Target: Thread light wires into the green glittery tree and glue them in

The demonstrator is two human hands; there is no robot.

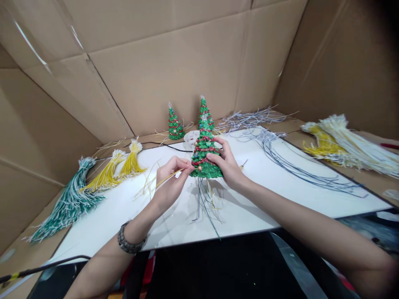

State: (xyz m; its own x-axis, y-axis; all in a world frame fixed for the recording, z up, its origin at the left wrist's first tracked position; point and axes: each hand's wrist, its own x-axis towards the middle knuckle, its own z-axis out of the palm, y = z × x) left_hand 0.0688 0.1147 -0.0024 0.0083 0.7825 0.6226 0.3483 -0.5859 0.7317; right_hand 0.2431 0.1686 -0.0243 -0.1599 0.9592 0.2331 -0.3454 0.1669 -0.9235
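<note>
My right hand [229, 166] is wrapped round the right side of a small green Christmas tree ornament [204, 151] and holds it upright above the white board. Blue, green, yellow and white wires [201, 199] hang from beneath its base. Pinched in my left hand [173, 178] are thin yellow and white wires [170, 177], their near ends at the tree's lower left edge. Whether a wire tip enters the tree there, I cannot tell. Behind stand two similar trees, one at the left [176, 124] and another [205, 109] partly hidden by the held one.
On the left lie bundles of green wires [73, 199] and yellow wires [131, 160]. Blue wires [280, 158] spread across the board [249, 207] at right, near yellow and white bundles [349, 141]. A white round object [190, 139] and a thin pointed tool [244, 164] sit behind my hands. Cardboard walls surround the table.
</note>
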